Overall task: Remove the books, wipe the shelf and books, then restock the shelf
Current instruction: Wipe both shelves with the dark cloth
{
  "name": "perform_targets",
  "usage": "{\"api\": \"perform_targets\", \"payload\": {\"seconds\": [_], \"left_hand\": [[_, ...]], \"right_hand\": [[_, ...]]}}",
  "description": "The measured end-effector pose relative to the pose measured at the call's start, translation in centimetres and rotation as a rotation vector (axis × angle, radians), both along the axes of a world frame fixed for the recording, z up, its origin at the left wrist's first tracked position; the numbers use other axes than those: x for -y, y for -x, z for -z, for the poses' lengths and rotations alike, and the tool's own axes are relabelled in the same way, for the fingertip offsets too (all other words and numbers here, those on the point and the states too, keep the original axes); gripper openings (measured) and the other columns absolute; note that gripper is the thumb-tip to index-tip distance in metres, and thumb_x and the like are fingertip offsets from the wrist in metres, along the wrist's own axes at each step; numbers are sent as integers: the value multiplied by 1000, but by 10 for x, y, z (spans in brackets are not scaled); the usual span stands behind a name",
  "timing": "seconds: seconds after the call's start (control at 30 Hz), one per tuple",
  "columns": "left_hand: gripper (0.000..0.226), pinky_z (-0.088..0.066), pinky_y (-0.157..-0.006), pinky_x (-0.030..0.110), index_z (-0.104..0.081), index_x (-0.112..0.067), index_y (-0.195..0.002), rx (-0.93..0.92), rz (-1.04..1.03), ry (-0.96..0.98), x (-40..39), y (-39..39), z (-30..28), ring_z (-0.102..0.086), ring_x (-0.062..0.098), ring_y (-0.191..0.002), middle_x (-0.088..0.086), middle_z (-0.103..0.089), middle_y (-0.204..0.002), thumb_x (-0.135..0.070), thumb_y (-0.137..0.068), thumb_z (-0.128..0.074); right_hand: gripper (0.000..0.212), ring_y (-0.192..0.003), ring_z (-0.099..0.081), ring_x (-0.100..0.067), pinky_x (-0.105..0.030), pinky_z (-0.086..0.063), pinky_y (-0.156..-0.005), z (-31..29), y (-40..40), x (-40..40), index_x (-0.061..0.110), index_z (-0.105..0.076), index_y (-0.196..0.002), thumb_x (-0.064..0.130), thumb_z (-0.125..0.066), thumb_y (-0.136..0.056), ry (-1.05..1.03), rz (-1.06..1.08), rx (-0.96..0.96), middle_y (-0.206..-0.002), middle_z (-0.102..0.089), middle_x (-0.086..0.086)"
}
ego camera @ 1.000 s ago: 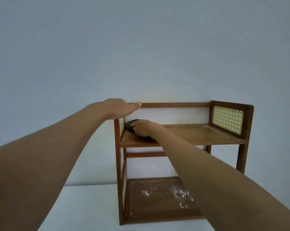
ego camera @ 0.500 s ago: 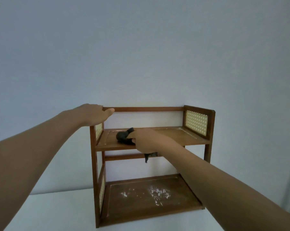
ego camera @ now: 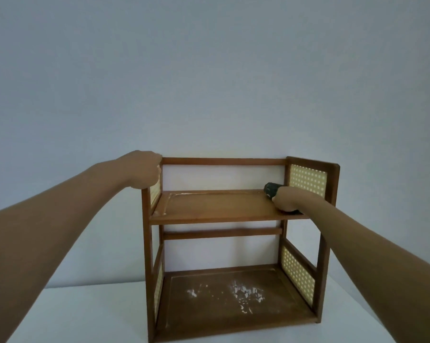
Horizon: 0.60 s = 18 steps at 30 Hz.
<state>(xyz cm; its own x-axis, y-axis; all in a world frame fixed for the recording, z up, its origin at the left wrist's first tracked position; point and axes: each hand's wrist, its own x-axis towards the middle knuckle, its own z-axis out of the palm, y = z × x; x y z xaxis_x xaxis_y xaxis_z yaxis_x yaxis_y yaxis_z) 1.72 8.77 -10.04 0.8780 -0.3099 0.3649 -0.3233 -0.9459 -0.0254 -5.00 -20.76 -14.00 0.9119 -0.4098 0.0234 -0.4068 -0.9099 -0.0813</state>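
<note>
A small two-level wooden shelf (ego camera: 218, 211) with cane side panels stands on a white table, holding no books. My left hand (ego camera: 144, 169) grips the top of its left side frame. My right hand (ego camera: 287, 199) presses a dark cloth (ego camera: 270, 188) onto the upper board at its far right end, beside the right cane panel. Part of the cloth is hidden under my fingers. A thin line of white dust runs along the back and left edges of the upper board. White dust patches (ego camera: 243, 293) lie on the lower board. No books are in view.
The white table (ego camera: 85, 315) carries the shelf, which stands against a plain pale wall (ego camera: 209, 82). The shelf's right side panel (ego camera: 308, 180) rises just behind my right hand.
My right hand has slid the cloth from the left end of the upper board to its right end. My left hand stays on the left frame. The view has shifted.
</note>
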Motion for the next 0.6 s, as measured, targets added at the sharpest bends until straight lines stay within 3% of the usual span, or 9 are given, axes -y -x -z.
{"api": "perform_targets", "payload": {"seconds": [0.07, 0.17, 0.27, 0.4, 0.53, 0.6], "left_hand": [[34, -42, -97, 35, -45, -6, -131, 3, 1, -21, 2, -1, 0, -49, 27, -120, 12, -50, -133, -15, -100, -31], [36, -42, -99, 37, -45, -5, -132, 10, 8, -10, 5, -2, -2, -49, 28, -120, 13, -50, -133, -13, -99, -32], [38, -40, -101, 38, -44, -4, -134, 14, 13, 11, 4, -4, -2, -46, 30, -124, 14, -48, -137, -17, -100, -33], [40, -36, -101, 36, -42, -4, -136, 15, 35, 43, 3, -3, 0, -43, 29, -128, 14, -45, -140, -22, -102, -33], [40, -37, -102, 36, -41, -5, -137, 8, 30, 39, 2, -4, -1, -43, 28, -128, 13, -45, -141, -23, -102, -32], [40, -37, -102, 36, -43, -4, -136, -4, 27, 31, 2, -3, -1, -44, 29, -127, 13, -46, -139, -23, -102, -32]], "right_hand": [[26, -90, -54, -23, -35, -49, -85, 2, -14, 0, 1, -48, -122, 5, -34, -101, -48, -8, 64, -103, -54, -16], [31, -98, -58, -26, -33, -50, -88, 1, -37, -10, 2, -48, -128, 7, -40, -98, -43, 6, 77, -91, -50, -11], [14, -107, -58, -31, -38, -51, -95, 3, -48, -52, 13, -46, -111, 11, -39, -100, -55, -120, 99, -110, -54, -16], [38, -115, -55, -33, -43, -47, -100, 6, -74, -115, 12, -47, -135, 10, -35, -99, -75, -349, 99, -129, -53, -16], [46, -101, -58, -24, -34, -52, -84, 13, -99, -163, 18, -43, -139, 7, -37, -94, -31, -516, 39, -125, -54, -6], [37, -84, -56, -17, -28, -47, -70, 14, -102, -178, 15, -50, -131, 9, -39, -96, -42, -551, 47, -113, -58, -5]]}}
